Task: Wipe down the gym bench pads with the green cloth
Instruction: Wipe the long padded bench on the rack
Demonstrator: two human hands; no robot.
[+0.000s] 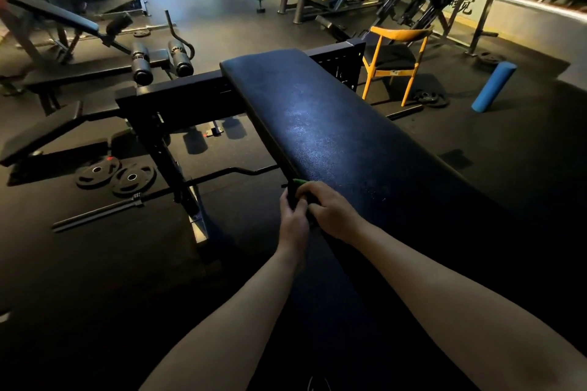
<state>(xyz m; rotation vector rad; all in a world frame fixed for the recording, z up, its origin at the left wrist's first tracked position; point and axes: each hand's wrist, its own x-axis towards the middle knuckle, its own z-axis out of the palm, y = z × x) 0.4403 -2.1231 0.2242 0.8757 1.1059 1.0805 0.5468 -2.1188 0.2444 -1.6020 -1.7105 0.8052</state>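
A long black bench pad point(324, 124) runs from the middle of the view down toward me. Both hands meet at its left edge. My left hand point(293, 217) grips the pad's side edge from the left. My right hand point(330, 211) lies on the pad's top by that edge, fingers curled. A small corner of the green cloth point(300, 182) sticks out just above my fingers; the rest of it is hidden under the hands. Which hand presses the cloth is hard to tell, though it sits at my right hand's fingertips.
The bench's black steel frame point(178, 101) stands to the left, with two weight plates point(116, 173) and a bar point(98, 211) on the floor beside it. A yellow chair point(397, 54) and a blue foam roller point(494, 86) are at the right. Other benches and machines fill the background.
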